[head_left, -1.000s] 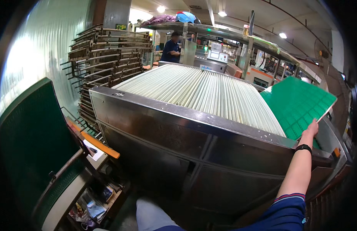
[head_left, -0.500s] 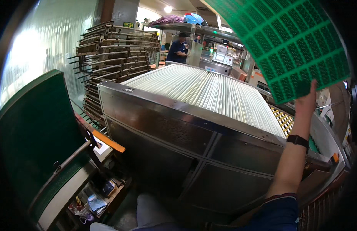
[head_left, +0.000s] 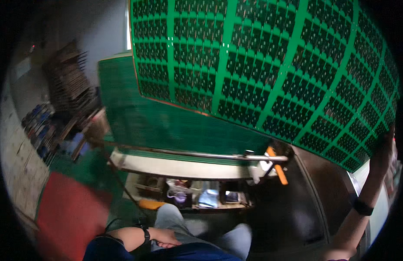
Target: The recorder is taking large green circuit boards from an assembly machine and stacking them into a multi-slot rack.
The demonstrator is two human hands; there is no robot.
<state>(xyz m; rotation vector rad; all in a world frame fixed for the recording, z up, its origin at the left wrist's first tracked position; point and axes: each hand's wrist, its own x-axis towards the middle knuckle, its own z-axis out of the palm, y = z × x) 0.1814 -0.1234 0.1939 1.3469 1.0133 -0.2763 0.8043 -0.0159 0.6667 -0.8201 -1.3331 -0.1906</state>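
A large green circuit board panel [head_left: 258, 56], printed with a grid of small dark boards, fills the upper right in front of me. My right hand [head_left: 384, 150] is closed on its right-hand lower edge; the fingers are dim and partly hidden. Behind and below the panel, another flat green panel [head_left: 179, 126] leans back on a stand with a metal bar [head_left: 197, 153] across it. My left hand [head_left: 166, 237] lies low by my lap with its fingers curled in. Whether anything is in them is hidden.
Under the stand, a shelf holds a purple item [head_left: 179, 195] and a blue packet [head_left: 208, 198]. Orange pads [head_left: 277, 167] stick out from the stand. Stacked racks [head_left: 69, 82] stand at far left, above a red floor patch [head_left: 73, 209]. A dark metal machine side [head_left: 327, 178] is at right.
The view has swung left, from the roller conveyor to the stand. The held panel now covers much of the view and shows lower, over the leaning panel. My left hand has come into view.
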